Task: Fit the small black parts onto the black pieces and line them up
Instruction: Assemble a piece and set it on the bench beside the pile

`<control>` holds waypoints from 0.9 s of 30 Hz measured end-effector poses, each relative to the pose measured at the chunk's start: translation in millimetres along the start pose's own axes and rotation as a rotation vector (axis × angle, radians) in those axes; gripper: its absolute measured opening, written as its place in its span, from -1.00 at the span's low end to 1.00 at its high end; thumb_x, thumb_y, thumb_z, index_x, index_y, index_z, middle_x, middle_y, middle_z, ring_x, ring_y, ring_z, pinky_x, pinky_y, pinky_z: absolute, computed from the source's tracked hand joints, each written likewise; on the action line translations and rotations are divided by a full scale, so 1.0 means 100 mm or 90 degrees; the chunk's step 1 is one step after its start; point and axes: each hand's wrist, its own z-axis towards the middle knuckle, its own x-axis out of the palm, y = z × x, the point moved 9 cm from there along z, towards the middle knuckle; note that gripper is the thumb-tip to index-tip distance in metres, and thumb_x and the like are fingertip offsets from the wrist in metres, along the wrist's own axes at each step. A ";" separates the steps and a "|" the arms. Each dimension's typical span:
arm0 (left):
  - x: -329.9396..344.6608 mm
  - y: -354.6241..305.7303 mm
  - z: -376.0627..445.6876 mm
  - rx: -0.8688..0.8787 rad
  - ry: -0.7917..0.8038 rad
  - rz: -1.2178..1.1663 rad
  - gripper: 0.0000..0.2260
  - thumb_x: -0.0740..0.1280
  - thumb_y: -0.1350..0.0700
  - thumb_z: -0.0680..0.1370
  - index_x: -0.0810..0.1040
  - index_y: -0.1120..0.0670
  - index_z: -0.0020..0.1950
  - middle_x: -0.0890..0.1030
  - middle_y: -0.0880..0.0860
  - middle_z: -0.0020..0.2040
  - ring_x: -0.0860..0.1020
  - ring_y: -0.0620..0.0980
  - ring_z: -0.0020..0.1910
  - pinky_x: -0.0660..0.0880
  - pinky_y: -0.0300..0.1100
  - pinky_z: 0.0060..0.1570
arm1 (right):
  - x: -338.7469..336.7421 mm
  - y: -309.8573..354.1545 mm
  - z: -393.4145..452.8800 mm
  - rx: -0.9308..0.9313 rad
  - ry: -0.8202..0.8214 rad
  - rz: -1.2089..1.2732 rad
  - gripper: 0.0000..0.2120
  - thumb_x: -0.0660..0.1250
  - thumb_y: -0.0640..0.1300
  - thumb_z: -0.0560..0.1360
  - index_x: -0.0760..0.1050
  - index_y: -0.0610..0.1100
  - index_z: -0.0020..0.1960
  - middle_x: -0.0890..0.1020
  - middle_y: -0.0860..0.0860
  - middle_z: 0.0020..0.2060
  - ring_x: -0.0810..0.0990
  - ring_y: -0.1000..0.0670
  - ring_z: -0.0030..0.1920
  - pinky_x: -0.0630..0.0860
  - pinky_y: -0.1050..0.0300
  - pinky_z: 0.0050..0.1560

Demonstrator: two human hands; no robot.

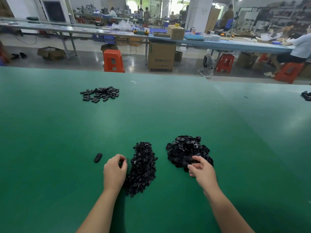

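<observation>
On the green table (151, 115) lie two heaps near me. The heap of small black parts (143, 169) is in the middle. The heap of larger oval black pieces (186, 148) lies to its right. My left hand (115, 170) sits at the left edge of the small-part heap with fingers curled, pinching something small and dark. My right hand (201, 170) reaches into the near side of the oval-piece heap, fingertips on a piece. One single oval piece (98, 157) lies alone left of my left hand. A far pile of black oval pieces (101, 94) lies at the back left.
Another small dark pile (306, 95) shows at the table's right edge. Beyond the far edge stand orange stools (113, 60), a cardboard box (161, 56) and long benches with people working.
</observation>
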 end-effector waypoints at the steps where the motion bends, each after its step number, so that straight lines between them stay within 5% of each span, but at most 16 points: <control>1: 0.00 0.00 0.00 -0.002 0.001 -0.002 -0.90 0.38 0.23 0.55 0.57 0.04 -0.12 0.59 -0.09 -0.20 0.55 -0.03 -0.16 0.52 0.03 0.00 | 0.00 -0.02 0.00 0.013 -0.002 0.043 -0.63 0.41 -0.28 0.56 0.52 -0.05 0.32 0.67 -0.05 -0.09 0.71 -0.02 -0.18 0.66 -0.09 0.09; 8: 0.02 0.04 0.00 -0.010 0.002 -0.009 -0.91 0.41 0.23 0.53 0.62 0.04 -0.08 0.62 -0.07 -0.16 0.58 -0.01 -0.10 0.49 -0.10 -0.09 | 0.26 -0.03 -0.11 0.072 0.077 0.161 -0.72 0.32 -0.38 0.58 0.52 -0.11 0.23 0.72 -0.14 -0.10 0.75 -0.02 -0.16 0.66 0.08 0.03; 12: 0.03 0.05 0.01 -0.009 -0.003 0.000 -0.80 0.39 0.24 0.54 0.67 0.13 0.16 0.68 0.03 0.05 0.60 0.04 0.08 0.51 -0.04 0.15 | 0.44 0.07 -0.19 0.068 0.095 0.220 -0.87 0.32 -0.30 0.62 0.49 -0.18 0.15 0.66 -0.11 0.06 0.76 -0.04 -0.09 0.67 -0.01 0.08; 15: 0.02 0.04 0.03 0.007 -0.006 0.007 -0.77 0.39 0.27 0.55 0.67 0.17 0.19 0.69 0.07 0.08 0.58 0.06 0.12 0.49 -0.04 0.20 | 0.61 0.20 -0.25 0.049 0.107 0.255 -0.91 0.29 -0.24 0.65 0.44 -0.13 0.13 0.69 -0.09 0.07 0.76 -0.07 -0.08 0.68 0.07 -0.09; 21: 0.02 0.05 0.03 0.003 -0.007 -0.011 -0.84 0.44 0.23 0.53 0.70 0.15 0.10 0.68 0.03 0.02 0.59 0.04 0.08 0.48 -0.10 0.13 | 1.03 0.31 -0.40 -0.034 0.209 0.148 -0.97 0.25 -0.17 0.67 0.43 -0.07 0.10 0.70 0.00 0.02 0.73 -0.06 -0.15 0.67 0.03 -0.19; 27: 0.00 0.08 0.02 -0.039 -0.007 -0.057 -0.70 0.44 0.19 0.54 0.61 0.07 0.26 0.64 -0.09 -0.09 0.56 -0.02 -0.17 0.48 -0.12 -0.07 | 1.00 0.20 -0.48 -0.110 0.130 0.042 -0.91 0.36 -0.11 0.62 0.55 0.08 0.00 0.69 0.07 -0.25 0.68 0.08 -0.27 0.52 0.21 -0.31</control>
